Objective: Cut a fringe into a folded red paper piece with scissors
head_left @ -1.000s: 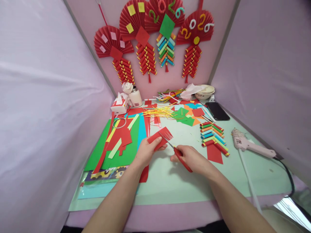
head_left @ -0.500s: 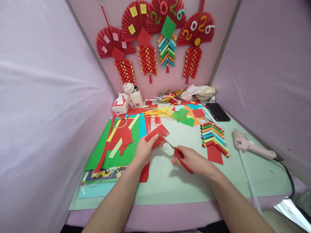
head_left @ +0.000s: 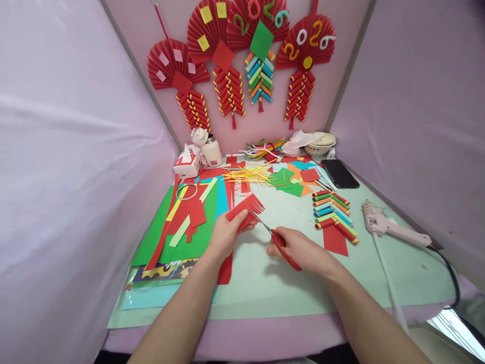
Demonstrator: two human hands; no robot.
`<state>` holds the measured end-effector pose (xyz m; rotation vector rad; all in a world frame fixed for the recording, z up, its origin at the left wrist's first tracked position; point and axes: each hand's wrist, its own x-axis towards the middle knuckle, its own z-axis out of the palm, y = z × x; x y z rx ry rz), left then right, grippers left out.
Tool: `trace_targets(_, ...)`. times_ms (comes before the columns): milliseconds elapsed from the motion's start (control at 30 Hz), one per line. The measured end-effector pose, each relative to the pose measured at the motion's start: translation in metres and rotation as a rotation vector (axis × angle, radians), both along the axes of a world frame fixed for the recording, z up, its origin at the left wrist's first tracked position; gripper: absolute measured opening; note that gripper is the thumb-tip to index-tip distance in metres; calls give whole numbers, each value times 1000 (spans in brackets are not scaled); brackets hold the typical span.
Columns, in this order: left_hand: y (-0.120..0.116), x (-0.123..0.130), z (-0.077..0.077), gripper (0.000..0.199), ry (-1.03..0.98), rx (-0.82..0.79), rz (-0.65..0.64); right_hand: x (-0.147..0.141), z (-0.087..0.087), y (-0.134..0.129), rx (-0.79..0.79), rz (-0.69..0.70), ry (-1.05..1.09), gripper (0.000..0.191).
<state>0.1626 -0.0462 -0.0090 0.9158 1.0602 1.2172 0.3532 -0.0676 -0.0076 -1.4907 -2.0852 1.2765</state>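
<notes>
My left hand [head_left: 228, 233] pinches a strip of red paper [head_left: 242, 205] between thumb and fingers, held above the table. The paper's right end is cut into several thin fringe strands. In my right hand [head_left: 293, 247] are red-handled scissors [head_left: 281, 246], fingers wrapped round the handles. Their metal blades point up and left and meet the fringed paper near my left thumb; whether the tips are parted is too small to tell. To the right lies a row of rolled paper tubes [head_left: 333, 216] in several colours, with a red paper square [head_left: 335, 240] under its lower end.
A glue gun [head_left: 394, 231] with its cord lies at the right, near a black phone [head_left: 340, 174]. Coloured paper sheets [head_left: 202, 247] cover the left side. Yellow strips [head_left: 248, 174], green scraps [head_left: 291, 188], a tissue box [head_left: 187, 166] and bowls [head_left: 320, 145] are further back. Fan decorations [head_left: 215, 30] hang behind.
The camera view has tilted very slightly, so the wall decorations sit a little higher. Both hands, the red paper and the scissors look almost unmoved.
</notes>
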Motion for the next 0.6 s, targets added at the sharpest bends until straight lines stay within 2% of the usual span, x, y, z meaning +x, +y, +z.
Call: trace_targets(600,0,1,-1,28,-14,-17,-4,1,-5,2,17,-31,-26,44)
